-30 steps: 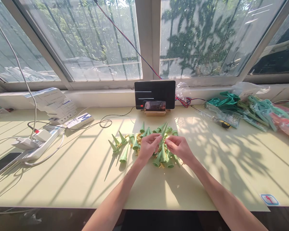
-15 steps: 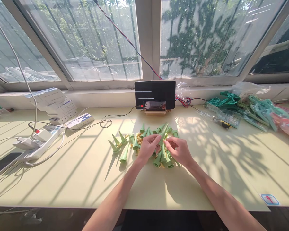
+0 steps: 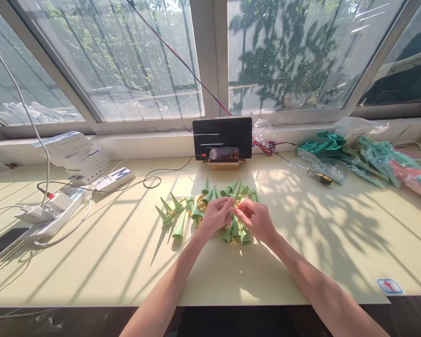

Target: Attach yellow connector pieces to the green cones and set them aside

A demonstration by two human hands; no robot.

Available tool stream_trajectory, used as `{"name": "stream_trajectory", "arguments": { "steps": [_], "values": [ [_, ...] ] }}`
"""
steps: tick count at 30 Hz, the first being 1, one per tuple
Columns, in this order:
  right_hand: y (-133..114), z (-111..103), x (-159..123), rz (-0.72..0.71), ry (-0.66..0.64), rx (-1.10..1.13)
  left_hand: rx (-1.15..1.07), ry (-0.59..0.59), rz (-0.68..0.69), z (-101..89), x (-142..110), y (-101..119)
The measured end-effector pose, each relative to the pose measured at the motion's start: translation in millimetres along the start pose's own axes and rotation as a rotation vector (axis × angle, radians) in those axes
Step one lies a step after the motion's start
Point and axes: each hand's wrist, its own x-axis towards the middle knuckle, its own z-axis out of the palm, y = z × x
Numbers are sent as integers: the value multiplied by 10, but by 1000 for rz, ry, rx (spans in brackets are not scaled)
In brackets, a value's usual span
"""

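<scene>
Clock directions are counted from the hands, with twelve toward the window. At four o'clock, by the near edge of the pale yellow table (image 3: 101, 274), a blue-bordered sticker (image 3: 390, 286) bears a red mark. The left hand (image 3: 214, 216) has its thumb and fingers pinched on the lower part of a green cone (image 3: 237, 188), whose point rises above the knuckles, leaning slightly toward one o'clock. The right hand (image 3: 255, 218) is drawn up against the left, fingertips together near the cone's base; whether it grips anything cannot be told. Around and beneath them spreads a pile of similar cones (image 3: 245, 237), some on their sides with open ends showing, mixed with small tan pieces (image 3: 200, 206). One loose cone (image 3: 178, 228) lies between eight and nine o'clock.

At nine o'clock is a white power strip (image 3: 65, 215) with plugged-in adapters; at ten, a white box (image 3: 114, 179) lettered M. At two o'clock lie plastic-wrapped teal and pink items (image 3: 381, 157). Straight at twelve, a smartphone (image 3: 222, 155) stands before a black tablet (image 3: 231, 133), with the window (image 3: 284, 61) behind.
</scene>
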Motion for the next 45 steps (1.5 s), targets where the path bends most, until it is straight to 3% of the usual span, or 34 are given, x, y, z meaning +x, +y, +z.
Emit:
{"name": "stream_trajectory", "arguments": {
  "steps": [19, 45],
  "values": [
    [1, -17, 2, 15, -61, -100, 8, -39, -10, -8, 3, -47],
    [24, -23, -18, 24, -75, -130, -80, 14, 9, 29, -7, -78]
  ]
}}
